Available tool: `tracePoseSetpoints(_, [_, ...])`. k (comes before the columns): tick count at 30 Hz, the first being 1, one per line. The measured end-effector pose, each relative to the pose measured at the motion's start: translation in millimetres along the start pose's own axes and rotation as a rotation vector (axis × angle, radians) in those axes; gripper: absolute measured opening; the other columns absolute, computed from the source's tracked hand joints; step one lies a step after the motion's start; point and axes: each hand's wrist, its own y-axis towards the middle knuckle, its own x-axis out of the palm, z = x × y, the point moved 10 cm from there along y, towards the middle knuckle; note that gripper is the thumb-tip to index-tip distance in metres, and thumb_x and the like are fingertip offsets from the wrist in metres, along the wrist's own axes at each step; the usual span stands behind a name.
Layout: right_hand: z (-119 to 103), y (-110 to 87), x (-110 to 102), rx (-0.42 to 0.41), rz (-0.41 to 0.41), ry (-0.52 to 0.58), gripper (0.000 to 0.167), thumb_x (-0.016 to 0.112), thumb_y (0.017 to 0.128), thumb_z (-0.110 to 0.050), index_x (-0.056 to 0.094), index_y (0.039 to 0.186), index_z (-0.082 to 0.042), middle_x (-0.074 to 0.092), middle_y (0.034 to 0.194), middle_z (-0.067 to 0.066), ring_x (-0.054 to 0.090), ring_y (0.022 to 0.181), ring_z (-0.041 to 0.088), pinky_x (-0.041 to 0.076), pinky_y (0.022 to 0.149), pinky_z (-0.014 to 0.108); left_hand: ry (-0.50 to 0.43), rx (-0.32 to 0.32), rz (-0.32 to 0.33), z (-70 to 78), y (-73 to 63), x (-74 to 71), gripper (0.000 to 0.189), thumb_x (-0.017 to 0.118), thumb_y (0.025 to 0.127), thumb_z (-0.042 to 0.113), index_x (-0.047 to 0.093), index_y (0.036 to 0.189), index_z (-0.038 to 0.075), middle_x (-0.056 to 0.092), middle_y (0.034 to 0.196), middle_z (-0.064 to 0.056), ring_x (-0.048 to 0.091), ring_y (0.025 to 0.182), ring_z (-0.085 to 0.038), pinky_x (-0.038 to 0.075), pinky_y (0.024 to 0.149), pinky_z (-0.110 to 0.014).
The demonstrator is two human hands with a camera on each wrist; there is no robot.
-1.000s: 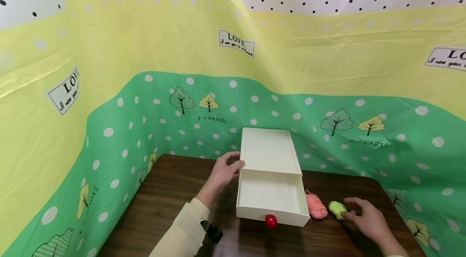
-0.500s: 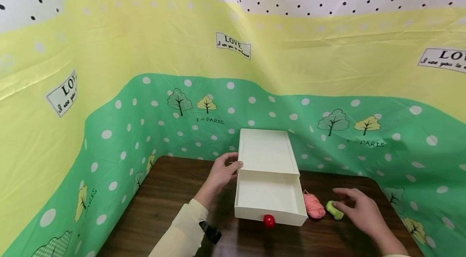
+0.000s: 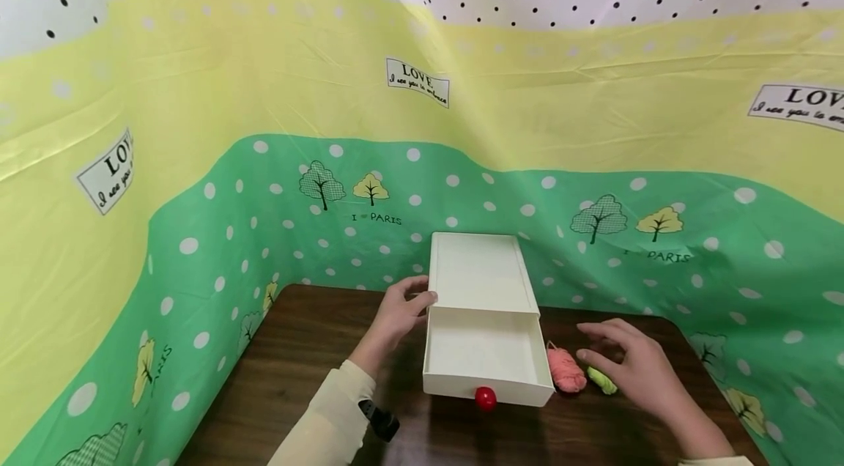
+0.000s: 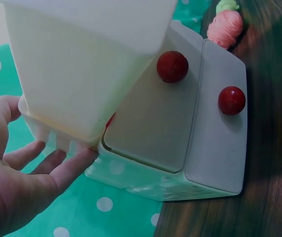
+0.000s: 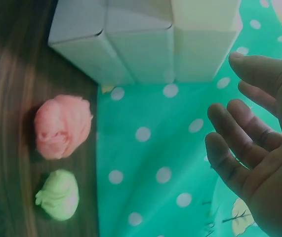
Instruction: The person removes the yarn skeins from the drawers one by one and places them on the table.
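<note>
A white cabinet [image 3: 483,270] of stacked drawers stands on the dark wooden table [image 3: 316,349], its top drawer [image 3: 486,387] pulled out with nothing inside. Each drawer front bears a round red knob [image 4: 172,66]. My left hand [image 3: 395,312] is at the cabinet's upper left side: the thumb lies at the top edge and the spread fingers press on the side wall [image 4: 29,180]. To the right of the cabinet lie a pink ball of yarn [image 3: 565,371] and a smaller lime-green one [image 3: 601,380]. Over the green yarn hovers my right hand [image 3: 636,363], fingers relaxed and holding nothing.
A curtain [image 3: 356,253] in green, yellow and dotted white hangs close behind the table and along its left side. A black wristband [image 3: 379,420] is on the left wrist.
My right hand has come off the green yarn and moved up and to the left. The green yarn now lies closer to the pink one. The left hand stays on the cabinet.
</note>
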Motion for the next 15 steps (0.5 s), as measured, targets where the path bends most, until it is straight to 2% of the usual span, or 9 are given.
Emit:
tracePoseSetpoints(6, [-24.8, 1.9, -4.3, -0.029, -0.011, 0.037, 0.035, 0.084, 0.086, -0.029, 0.075, 0.119, -0.021, 0.068, 0.106, -0.005, 0.066, 0.081, -0.002, 0.056, 0.061, 0.024, 0.008, -0.004, 0.004, 1.7, -0.5, -1.4, 0.051, 0.069, 0.098, 0.028, 0.056, 0.143, 0.006, 0.057, 0.137, -0.018, 0.065, 0.113, -0.028, 0.059, 0.094, -0.050])
tracePoseSetpoints(15, [-61.6, -2.5, -7.6, -0.131, 0.010, 0.100, 0.034, 0.086, 0.083, -0.019, 0.076, 0.115, -0.023, 0.069, 0.102, -0.013, 0.065, 0.076, -0.001, 0.054, 0.058, 0.022, 0.009, 0.001, 0.001, 1.5, -0.8, -0.7, 0.051, 0.068, 0.099, 0.027, 0.056, 0.143, 0.005, 0.057, 0.137, -0.018, 0.065, 0.113, -0.029, 0.057, 0.096, -0.053])
